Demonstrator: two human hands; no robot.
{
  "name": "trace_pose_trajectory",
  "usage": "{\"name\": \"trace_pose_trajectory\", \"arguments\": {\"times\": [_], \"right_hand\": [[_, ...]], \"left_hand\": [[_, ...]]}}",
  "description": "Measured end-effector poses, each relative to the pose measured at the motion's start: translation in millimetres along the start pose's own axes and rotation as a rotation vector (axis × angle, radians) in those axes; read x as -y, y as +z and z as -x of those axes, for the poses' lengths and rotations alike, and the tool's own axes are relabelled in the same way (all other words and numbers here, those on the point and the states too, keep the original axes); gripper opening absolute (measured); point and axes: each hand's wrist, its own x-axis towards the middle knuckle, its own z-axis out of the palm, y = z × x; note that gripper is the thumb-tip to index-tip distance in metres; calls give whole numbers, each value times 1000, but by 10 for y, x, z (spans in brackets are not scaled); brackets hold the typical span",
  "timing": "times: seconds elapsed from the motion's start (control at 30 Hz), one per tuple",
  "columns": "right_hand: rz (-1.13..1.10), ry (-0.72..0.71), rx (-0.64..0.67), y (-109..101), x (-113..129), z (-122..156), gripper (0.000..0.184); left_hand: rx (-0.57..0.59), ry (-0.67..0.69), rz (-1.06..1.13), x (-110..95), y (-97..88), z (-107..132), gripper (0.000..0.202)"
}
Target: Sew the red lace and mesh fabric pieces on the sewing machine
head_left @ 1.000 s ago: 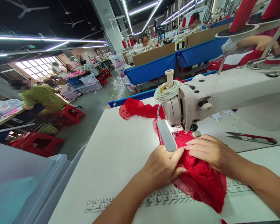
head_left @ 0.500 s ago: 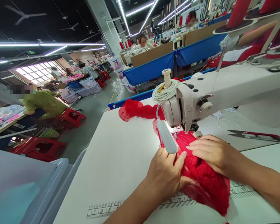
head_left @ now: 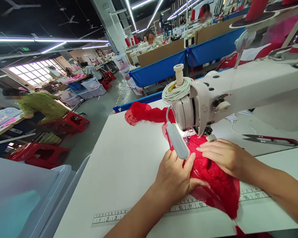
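Note:
Red lace fabric (head_left: 215, 178) with a sheer edge lies bunched under the presser foot of a white sewing machine (head_left: 258, 82) and hangs towards the table's front edge. My left hand (head_left: 175, 177) holds its left side, thumb apart from the fingers and the cloth between them. Part of those fingertips is hidden by the grey lamp (head_left: 179, 142) on the machine head. On the cloth's right side, my right hand (head_left: 223, 155) lies flat with fingers stretched out, close beside the foot. More red sheer cloth (head_left: 147, 112) trails behind the needle.
Thread snips (head_left: 273, 140) lie right of my right hand, near a white thread loop (head_left: 244, 129). A ruler strip (head_left: 124, 213) runs along the white table's (head_left: 121, 165) front. Plastic bins (head_left: 52, 195) stand at the left. A person in green (head_left: 43, 107) sits beyond.
The view has shifted slightly. Both hands stay on the red fabric, close to the presser foot. A little more red cloth shows at the table's front edge.

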Motion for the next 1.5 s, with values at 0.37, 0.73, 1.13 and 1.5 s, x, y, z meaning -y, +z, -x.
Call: {"name": "trace_pose_trajectory", "arguments": {"times": [0.37,0.73,1.13,1.5], "right_hand": [[-9,-6,-18,-27,-40,-91,37],[-7,32,56,-19,-65,-82,50],[-95,-50,18,-91,52,-120,40],[-63,-22,29,-80,18,-79,41]], "left_hand": [[28,-7,-49,101,30,-25,77],[-73,141,47,131,21,-106,80],[78,57,178,119,-48,-78,56],[111,78,115,96,-57,-67,61]]}}
